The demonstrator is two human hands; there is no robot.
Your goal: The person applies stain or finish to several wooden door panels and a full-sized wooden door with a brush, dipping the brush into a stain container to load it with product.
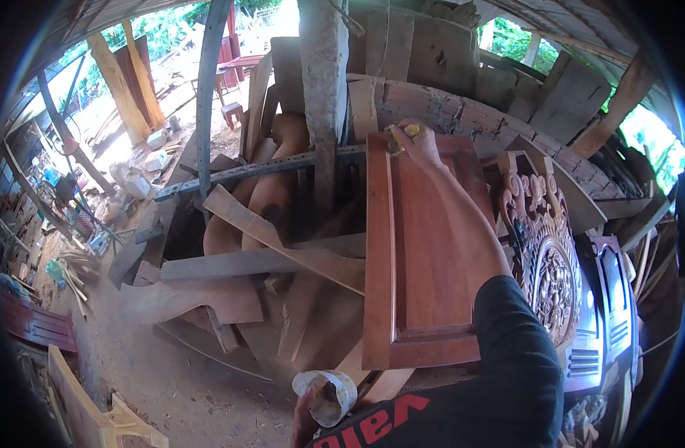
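Observation:
My right hand (423, 146) is closed around a small yellowish brush (394, 140) at the top left corner of a reddish-brown wooden panel (436, 254). The panel leans upright, with a raised frame around its recessed middle; my forearm crosses in front of its right side. Low in the view, my left hand (305, 418) grips a white plastic container (345, 390) by its side. The container is tilted so that its mouth shows, with brownish stuff inside. Part of the left hand is hidden behind the container and my dark shirt.
A carved wooden panel (545, 261) and glossy dark panels (611, 299) stand to the right. Loose boards (282, 254) and curved timber pieces pile up on the left. Behind rise a concrete post (324, 75) and a low brick wall (432, 112). A pale wooden frame (96, 418) lies at lower left.

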